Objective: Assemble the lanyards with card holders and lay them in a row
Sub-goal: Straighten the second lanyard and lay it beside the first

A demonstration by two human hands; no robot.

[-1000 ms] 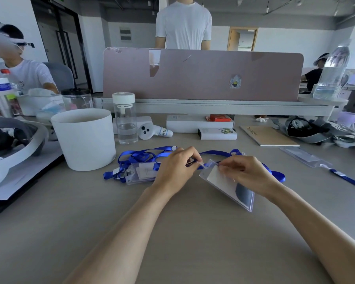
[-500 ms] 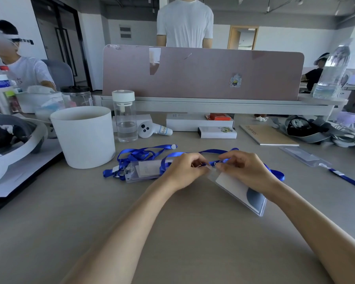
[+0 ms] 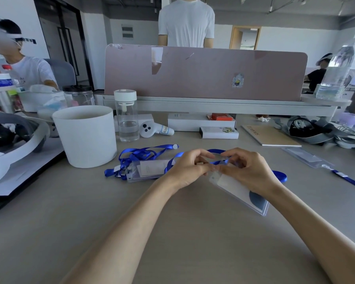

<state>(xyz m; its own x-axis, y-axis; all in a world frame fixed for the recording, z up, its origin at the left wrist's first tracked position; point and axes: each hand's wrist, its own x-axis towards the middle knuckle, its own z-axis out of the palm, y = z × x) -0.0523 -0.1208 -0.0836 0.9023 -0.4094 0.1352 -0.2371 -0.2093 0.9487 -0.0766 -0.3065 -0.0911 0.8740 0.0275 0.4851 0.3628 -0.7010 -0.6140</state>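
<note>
Left hand (image 3: 188, 169) fingers (image 3: 201, 154) pinch the end of the blue lanyard (image 3: 280, 174); right hand (image 3: 248, 171) fingers pinch the top edge of the clear card holder (image 3: 238, 190), and the two hands touch at that edge. The holder slants down to my right over the bench (image 3: 172, 232), with the strap looping behind both hands. A pile of lanyards and holders (image 3: 148, 169) lies left, by the white tub (image 3: 86, 136); another holder with a strap (image 3: 304, 158) lies far right.

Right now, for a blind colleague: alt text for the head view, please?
Two hands meet over a grey desk: the left hand pinches the end of a blue lanyard, the right hand holds a clear card holder. More lanyards lie beside a white tub.
</note>
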